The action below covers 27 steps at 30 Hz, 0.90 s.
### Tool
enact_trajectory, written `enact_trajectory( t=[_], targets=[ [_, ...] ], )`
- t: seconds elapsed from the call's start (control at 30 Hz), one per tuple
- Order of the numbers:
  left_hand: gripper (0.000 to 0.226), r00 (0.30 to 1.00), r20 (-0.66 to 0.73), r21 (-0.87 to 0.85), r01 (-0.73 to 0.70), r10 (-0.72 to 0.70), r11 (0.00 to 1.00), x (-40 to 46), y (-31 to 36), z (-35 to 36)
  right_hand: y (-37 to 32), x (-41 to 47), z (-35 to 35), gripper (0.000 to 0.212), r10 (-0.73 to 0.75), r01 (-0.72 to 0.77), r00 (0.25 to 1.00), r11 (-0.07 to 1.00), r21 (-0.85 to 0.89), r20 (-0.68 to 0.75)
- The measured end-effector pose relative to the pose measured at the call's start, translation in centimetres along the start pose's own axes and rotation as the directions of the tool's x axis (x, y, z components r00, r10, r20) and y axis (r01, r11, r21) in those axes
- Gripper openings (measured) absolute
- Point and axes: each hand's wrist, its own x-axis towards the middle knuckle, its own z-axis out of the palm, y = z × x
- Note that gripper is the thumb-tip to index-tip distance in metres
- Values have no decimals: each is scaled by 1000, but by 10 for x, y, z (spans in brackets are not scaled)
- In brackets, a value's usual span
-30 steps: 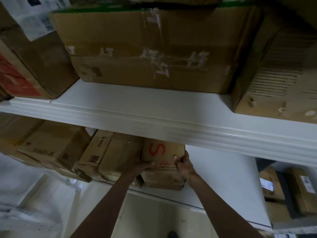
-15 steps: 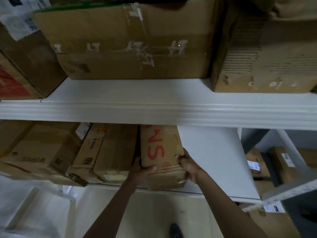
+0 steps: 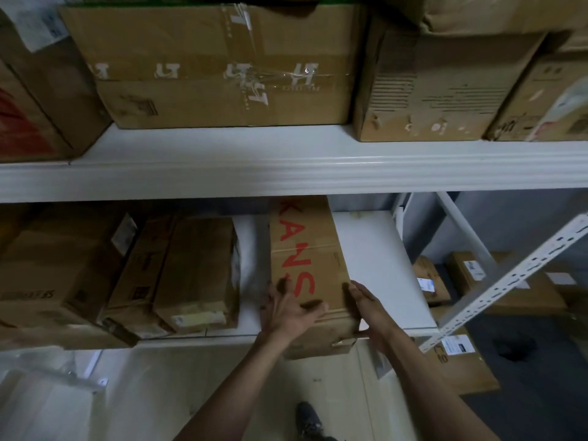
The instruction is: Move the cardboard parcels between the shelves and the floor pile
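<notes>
The left hand (image 3: 288,308) lies on top of the red-lettered parcel (image 3: 307,265) near its front end, fingers spread and only loosely bent, not gripping it. The right hand (image 3: 370,305) presses flat, fingers straight, against the parcel's right side at the front corner. The parcel lies lengthwise on the lower shelf (image 3: 378,259), its front end sticking out past the shelf edge. Left of the parcel, across a bare strip of shelf, sit three brown boxes (image 3: 197,268) side by side. Above the parcel, the upper shelf (image 3: 286,168) carries a large taped box (image 3: 219,65) and more cartons. Below the parcel is the pale floor (image 3: 152,393).
</notes>
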Motion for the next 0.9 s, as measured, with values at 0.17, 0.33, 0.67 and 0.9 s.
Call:
enact_trajectory(
  t=[0.17, 0.33, 0.67, 0.9],
  targets=[
    [157, 980, 110, -48, 171, -165, 984, 8, 2, -21, -15, -7, 16, 26, -71, 79, 993, 992, -95, 90],
    [160, 954, 129, -169, 289, -270, 942, 16, -23, -35, -23, 3, 34, 28, -82, 112, 975, 984, -138, 208],
    [154, 965, 145, -331, 256, -219, 908, 25, -49, -48, 26, 64, 25, 44, 143, -145, 987, 989, -14, -72],
    [147, 978, 108, -477, 211, -181, 853, 27, -61, -49, 65, 64, 26, 62, 281, -292, 950, 954, 66, 136]
  ],
)
